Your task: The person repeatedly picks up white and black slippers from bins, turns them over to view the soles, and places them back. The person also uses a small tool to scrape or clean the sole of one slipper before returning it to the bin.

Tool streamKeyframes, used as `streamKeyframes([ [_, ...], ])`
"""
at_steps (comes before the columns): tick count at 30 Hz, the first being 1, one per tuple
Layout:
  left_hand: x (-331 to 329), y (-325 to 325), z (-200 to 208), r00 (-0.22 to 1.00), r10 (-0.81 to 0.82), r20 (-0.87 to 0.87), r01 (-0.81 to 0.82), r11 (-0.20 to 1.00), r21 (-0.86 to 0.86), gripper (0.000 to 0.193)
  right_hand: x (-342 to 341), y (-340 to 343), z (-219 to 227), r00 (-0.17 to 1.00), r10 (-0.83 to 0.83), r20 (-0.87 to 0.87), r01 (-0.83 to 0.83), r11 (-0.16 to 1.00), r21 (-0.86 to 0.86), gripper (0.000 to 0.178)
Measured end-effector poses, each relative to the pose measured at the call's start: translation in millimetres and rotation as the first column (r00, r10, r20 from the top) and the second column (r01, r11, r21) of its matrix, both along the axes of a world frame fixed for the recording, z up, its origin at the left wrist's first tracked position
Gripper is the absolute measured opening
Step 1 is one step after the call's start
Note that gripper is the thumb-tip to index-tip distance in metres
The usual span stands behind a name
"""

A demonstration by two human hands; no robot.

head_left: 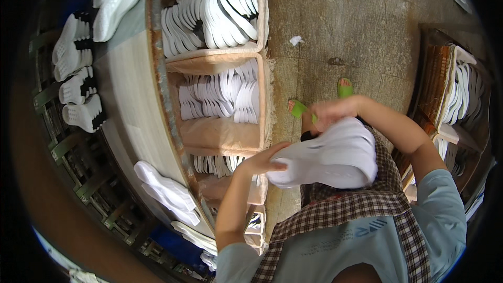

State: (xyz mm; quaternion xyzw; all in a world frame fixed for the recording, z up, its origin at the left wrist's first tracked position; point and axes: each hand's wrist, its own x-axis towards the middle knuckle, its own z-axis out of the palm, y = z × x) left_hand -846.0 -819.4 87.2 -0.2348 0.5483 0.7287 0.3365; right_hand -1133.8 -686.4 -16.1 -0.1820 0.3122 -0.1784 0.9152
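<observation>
A stack of white shoe soles (327,160), several nested together, lies across the front of my checked apron. My left hand (266,161) grips its left end, with the thumb over the top sole. My right hand (335,112) is at the far edge of the stack, smeared by motion. I cannot make out its fingers or whether it touches the soles.
Cloth-lined baskets (220,135) of upright white soles stand in a row left of me. Beyond them runs a long pale belt (131,73) with white soles (166,191) on it. Another basket (440,86) of soles stands at right. My feet in green slippers (345,90) are on the stone floor (356,31).
</observation>
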Motion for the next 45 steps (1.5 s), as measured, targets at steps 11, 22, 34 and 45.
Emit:
streamKeyframes([
  [11, 193.3, -116.9, -177.7, 0.749, 0.662, 0.004, -0.01, 0.018, -1.0, 0.073, 20.7, 75.9, -113.1, 0.631, -0.463, -0.623, 0.692, 0.698, 0.183, 0.031],
  [22, 127.2, -126.7, -363.6, 0.908, 0.342, 0.241, 0.23, 0.074, -0.97, 0.086, 61.1, 121.9, -201.1, 0.582, -0.348, -0.735, 0.715, 0.65, 0.259, 0.025],
  [34, 81.6, -161.5, -367.4, 0.784, 0.372, 0.498, 0.427, 0.258, -0.866, 0.102, 102.4, 127.7, -236.4, 0.58, -0.481, -0.658, 0.739, 0.651, 0.176, 0.026],
  [45, -7.8, -101.0, -189.9, 0.92, 0.388, -0.048, -0.063, 0.028, -0.998, 0.055, 5.0, 152.9, -164.8, 0.333, -0.377, -0.864, 0.478, 0.858, -0.19, 0.029],
])
